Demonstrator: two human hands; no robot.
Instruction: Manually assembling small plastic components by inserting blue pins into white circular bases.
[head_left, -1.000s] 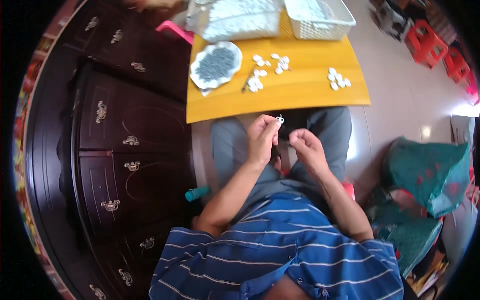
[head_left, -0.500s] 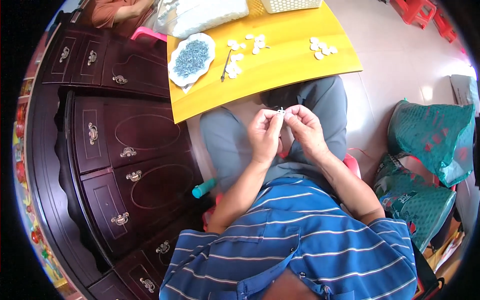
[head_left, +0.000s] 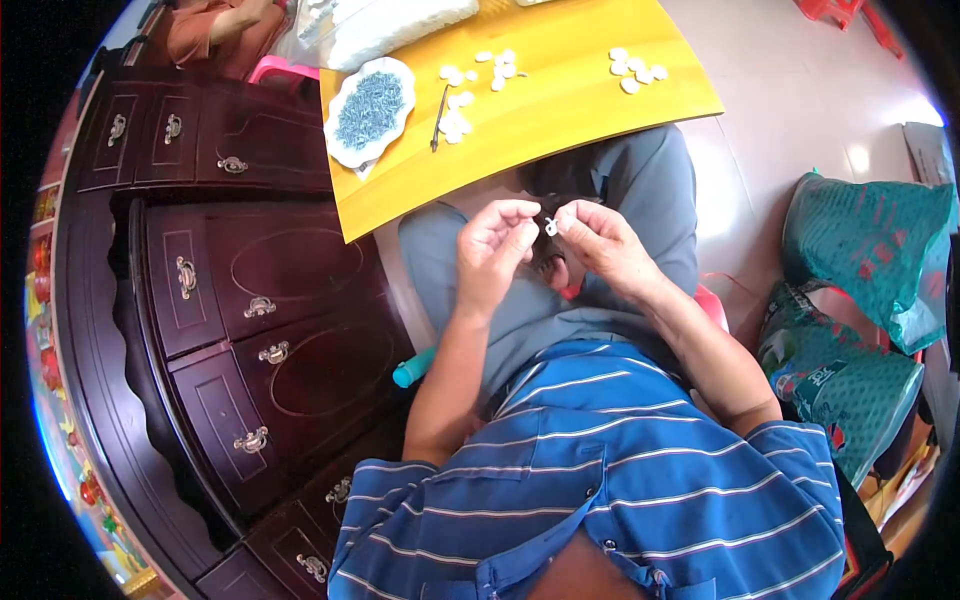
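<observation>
My right hand (head_left: 598, 238) pinches a small white plastic clip (head_left: 551, 228) between thumb and fingertips; the clip seems to have an opening through it. Close beside it, my left hand (head_left: 494, 250) has its thumb pressed to curled fingers, and whether anything tiny is in them cannot be made out. Both hands are above my lap, short of the yellow table (head_left: 560, 110). On the table, a white scalloped dish (head_left: 333, 108) holds a heap of thin blue-grey pieces resembling nails (head_left: 370, 112). Small white pieces (head_left: 453, 128) lie in clusters, with a thin dark stick-like tool (head_left: 439, 120) alongside.
A dark wooden cabinet (head_left: 290, 240) with metal handles stands at my left. Green patterned bags (head_left: 865, 250) are on my right. Large white plastic bags (head_left: 400, 30) rest at the table's far side, where another person's arm (head_left: 235, 22) shows. Red stools (head_left: 832, 10) stand at far right.
My hands were together at the white clip; now they have drawn slightly apart, and the clip stays in my right fingers. My left hand has shifted left. The view has tilted a little.
</observation>
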